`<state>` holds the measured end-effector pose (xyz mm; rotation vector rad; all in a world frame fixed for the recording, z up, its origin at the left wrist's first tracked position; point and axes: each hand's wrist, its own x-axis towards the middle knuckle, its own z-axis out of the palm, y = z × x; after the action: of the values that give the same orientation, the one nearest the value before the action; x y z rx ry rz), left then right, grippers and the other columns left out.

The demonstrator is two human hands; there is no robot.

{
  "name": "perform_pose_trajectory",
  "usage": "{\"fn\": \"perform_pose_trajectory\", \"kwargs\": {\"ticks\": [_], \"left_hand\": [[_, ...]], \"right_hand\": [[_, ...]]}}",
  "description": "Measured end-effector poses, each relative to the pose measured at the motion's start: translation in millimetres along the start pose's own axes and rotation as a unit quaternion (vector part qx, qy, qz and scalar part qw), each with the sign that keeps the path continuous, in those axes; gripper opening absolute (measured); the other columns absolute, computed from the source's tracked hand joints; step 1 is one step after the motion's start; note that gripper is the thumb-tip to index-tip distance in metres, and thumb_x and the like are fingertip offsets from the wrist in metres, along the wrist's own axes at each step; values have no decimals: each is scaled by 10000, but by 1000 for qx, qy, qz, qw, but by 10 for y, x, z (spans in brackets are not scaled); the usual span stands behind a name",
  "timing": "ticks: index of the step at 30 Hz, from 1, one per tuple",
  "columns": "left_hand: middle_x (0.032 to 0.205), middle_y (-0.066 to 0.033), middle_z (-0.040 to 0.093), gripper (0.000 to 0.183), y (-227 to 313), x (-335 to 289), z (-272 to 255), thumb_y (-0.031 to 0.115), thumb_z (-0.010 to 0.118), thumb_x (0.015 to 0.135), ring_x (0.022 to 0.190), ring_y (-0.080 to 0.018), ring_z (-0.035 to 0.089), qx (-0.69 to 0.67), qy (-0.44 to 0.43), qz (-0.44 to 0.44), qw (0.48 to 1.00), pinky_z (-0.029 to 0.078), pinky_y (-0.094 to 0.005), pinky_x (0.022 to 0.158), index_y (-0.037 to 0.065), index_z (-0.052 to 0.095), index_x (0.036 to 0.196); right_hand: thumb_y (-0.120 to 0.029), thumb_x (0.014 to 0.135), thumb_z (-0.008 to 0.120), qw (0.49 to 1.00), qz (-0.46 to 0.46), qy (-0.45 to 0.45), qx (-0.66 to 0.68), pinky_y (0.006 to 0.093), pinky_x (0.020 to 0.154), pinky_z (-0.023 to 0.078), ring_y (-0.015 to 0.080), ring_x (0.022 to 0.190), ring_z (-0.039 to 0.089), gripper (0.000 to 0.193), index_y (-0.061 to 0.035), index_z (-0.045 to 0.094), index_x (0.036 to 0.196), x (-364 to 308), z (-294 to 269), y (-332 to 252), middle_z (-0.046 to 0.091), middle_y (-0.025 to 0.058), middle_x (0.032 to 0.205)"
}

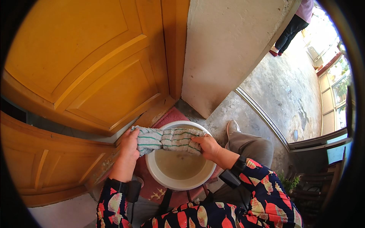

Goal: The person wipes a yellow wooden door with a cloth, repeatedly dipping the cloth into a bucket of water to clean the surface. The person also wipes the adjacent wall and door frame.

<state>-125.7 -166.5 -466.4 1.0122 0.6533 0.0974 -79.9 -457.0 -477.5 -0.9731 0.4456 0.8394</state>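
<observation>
Both hands clamped on one cloth (167, 139), striped grey-white with green lines, twisted into a roll. Left hand (129, 146) grips its left end, right hand (205, 146) its right end; hands apart, cloth stretched between them.

Cloth sits just above the far rim of a white basin (178, 184), directly under and between the hands. Basin holds cloudy beige water (178, 164). Can't tell if the cloth touches the rim or the water.

Basin rests on a red mat (157, 190) with a pale pattern, visible below the left hand and at the near side of the basin. Mat lies on a grey concrete floor (281, 95).

Both forearms in dark sleeves (262, 197) with a red and cream print, black bands at each wrist. Person's knee in grey trousers (251, 146) just right of the right hand, shoe (232, 127) beyond it.

Orange wooden door (87, 64) fills the area beyond and left of the left hand, a second orange panel (45, 159) further left and nearer. Pale plaster wall (232, 41) beyond the right hand.

Far right, well apart from the hands: metal threshold strip (262, 114) across the floor, another person's legs (289, 32) in dark trousers and red shoes near the top edge.
</observation>
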Motion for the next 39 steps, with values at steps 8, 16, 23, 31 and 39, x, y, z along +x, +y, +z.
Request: {"fn": "perform_pose_trajectory", "kwargs": {"ticks": [8,16,23,31,39], "left_hand": [[960,-94,681,152,256,-19,-82,81,556,936,859,-210,661,-15,41,7,999,532,-345,779,8,629,1048],[989,-83,677,179,311,-14,-72,72,568,934,898,-194,652,-5,53,33,998,519,-321,809,-6,625,1085],[933,-119,676,210,39,-220,500,157,583,922,808,-203,634,377,-60,171,908,500,-331,747,11,622,1068],[1012,-137,576,453,-338,-913,772,144,627,826,867,-353,621,643,-217,313,664,520,-444,709,53,502,1252],[1006,-151,555,468,-296,-1058,694,129,680,787,852,-363,613,606,-146,345,702,512,-441,696,13,491,1200]], "right_hand": [[-75,920,556,1000,-16,3,11,426,776,566,283,862,679,190,-8,630,1082,48,-171,-42,685,128,1005],[-132,958,524,998,34,-60,2,417,847,555,288,964,667,288,-10,577,1214,-47,-63,-76,659,150,1125],[-587,958,457,988,79,-134,4,421,1007,440,234,1199,547,619,-95,518,1328,-77,271,123,564,80,1327],[-691,874,516,988,92,-93,-76,439,914,474,233,1108,562,687,-119,574,1251,-26,470,222,610,89,1185],[-504,970,500,995,-28,-56,-73,375,868,505,214,1000,620,544,-23,602,1203,-185,623,5,650,95,1128]]}}
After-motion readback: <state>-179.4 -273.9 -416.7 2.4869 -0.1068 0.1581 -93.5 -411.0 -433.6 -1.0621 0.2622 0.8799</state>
